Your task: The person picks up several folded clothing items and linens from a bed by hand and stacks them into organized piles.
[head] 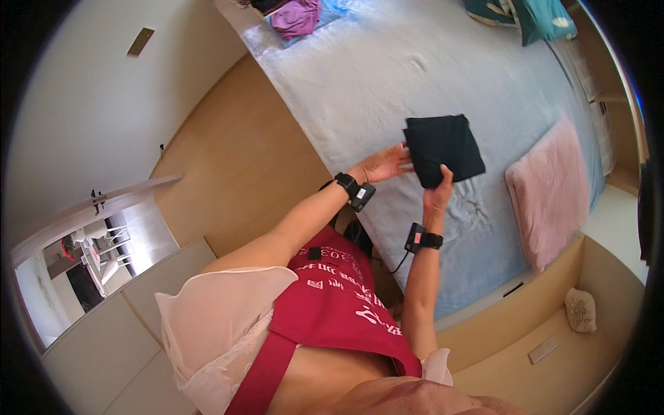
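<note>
A black folded cloth [446, 148], squarish and seemingly a folded garment, is held above the bed. My right hand [439, 192] grips its near edge, thumb on top and the other fingers hidden beneath. At the cloth's left edge is my left hand [389, 163], fingers extended and slightly apart; whether the fingertips touch the fabric is hard to tell. Under both hands spreads the pale blue bed cover [358, 104], rumpled close to my right wrist.
A folded pink blanket or cushion [550, 192] lies at the bed's right. Purple clothing [295, 19] is piled at the far end; green pillows [544, 21] lie far right. Wooden floor [244, 135] runs left of the bed. An open wooden compartment [519, 332] holds a small pouch [580, 310].
</note>
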`<action>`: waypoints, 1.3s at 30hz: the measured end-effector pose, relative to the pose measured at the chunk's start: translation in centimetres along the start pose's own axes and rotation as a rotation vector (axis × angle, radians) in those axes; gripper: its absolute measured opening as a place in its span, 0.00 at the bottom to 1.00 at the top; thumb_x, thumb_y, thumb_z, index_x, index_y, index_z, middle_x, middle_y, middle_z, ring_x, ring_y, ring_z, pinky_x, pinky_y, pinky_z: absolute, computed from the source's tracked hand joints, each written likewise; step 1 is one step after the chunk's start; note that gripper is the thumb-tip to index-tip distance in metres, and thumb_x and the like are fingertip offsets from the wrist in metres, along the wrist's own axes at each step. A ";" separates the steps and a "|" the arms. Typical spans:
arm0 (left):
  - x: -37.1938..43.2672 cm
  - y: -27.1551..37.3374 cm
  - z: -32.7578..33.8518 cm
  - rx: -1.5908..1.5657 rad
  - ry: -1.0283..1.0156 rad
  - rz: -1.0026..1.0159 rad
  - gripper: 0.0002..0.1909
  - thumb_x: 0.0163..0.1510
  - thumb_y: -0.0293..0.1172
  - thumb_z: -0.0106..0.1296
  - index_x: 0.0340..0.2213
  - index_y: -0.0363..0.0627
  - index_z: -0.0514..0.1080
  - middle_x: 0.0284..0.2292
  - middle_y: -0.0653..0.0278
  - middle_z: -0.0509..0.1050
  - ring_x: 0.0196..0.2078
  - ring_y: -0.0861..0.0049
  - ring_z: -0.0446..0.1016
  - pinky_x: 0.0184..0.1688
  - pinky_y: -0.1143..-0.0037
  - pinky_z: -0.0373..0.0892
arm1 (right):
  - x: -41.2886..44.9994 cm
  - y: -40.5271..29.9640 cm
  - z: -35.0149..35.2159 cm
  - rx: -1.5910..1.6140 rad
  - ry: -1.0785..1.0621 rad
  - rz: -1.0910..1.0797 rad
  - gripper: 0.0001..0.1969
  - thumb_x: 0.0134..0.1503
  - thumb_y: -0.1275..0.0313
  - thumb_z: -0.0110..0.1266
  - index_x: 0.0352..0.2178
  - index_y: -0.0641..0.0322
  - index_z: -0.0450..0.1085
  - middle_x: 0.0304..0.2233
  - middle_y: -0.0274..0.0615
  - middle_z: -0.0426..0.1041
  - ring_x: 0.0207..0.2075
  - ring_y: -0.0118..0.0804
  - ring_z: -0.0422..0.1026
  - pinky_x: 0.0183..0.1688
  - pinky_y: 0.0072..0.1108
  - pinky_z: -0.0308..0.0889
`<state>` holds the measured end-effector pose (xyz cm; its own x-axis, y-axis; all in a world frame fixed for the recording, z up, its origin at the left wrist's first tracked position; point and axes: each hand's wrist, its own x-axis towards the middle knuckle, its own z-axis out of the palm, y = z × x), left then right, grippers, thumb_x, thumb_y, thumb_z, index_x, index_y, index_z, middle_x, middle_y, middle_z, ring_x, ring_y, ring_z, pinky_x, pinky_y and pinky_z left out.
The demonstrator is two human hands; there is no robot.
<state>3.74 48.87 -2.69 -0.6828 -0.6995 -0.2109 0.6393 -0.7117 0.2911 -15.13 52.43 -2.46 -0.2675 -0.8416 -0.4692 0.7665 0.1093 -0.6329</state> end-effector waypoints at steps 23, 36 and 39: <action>-29.0 33.0 -15.4 -0.079 0.662 0.820 0.29 0.56 0.33 0.55 0.56 0.39 0.60 0.56 0.58 0.63 0.58 0.63 0.62 0.61 0.61 0.58 | 23.6 33.3 37.9 -0.547 -0.398 0.185 0.22 0.56 0.61 0.57 0.45 0.70 0.67 0.40 0.40 0.71 0.40 0.33 0.69 0.42 0.20 0.66; -18.6 46.1 -12.5 -0.015 0.433 0.598 0.27 0.55 0.33 0.56 0.54 0.38 0.63 0.54 0.57 0.66 0.56 0.66 0.66 0.59 0.65 0.63 | 21.7 32.0 31.5 -0.730 -0.161 -0.017 0.14 0.61 0.68 0.47 0.39 0.72 0.68 0.32 0.46 0.75 0.31 0.34 0.76 0.34 0.21 0.73; -11.9 51.7 -12.9 0.074 0.302 0.597 0.26 0.54 0.32 0.57 0.53 0.39 0.65 0.54 0.59 0.68 0.55 0.66 0.68 0.60 0.66 0.62 | 19.6 29.3 26.9 -0.834 -0.067 0.019 0.13 0.62 0.66 0.45 0.36 0.69 0.68 0.26 0.47 0.75 0.24 0.34 0.75 0.27 0.20 0.72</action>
<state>49.44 19.57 2.85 -0.0837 -0.9665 -0.2428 0.8431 -0.1986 0.4998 17.77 24.94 -13.59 -0.2036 -0.8621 -0.4640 0.0802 0.4577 -0.8855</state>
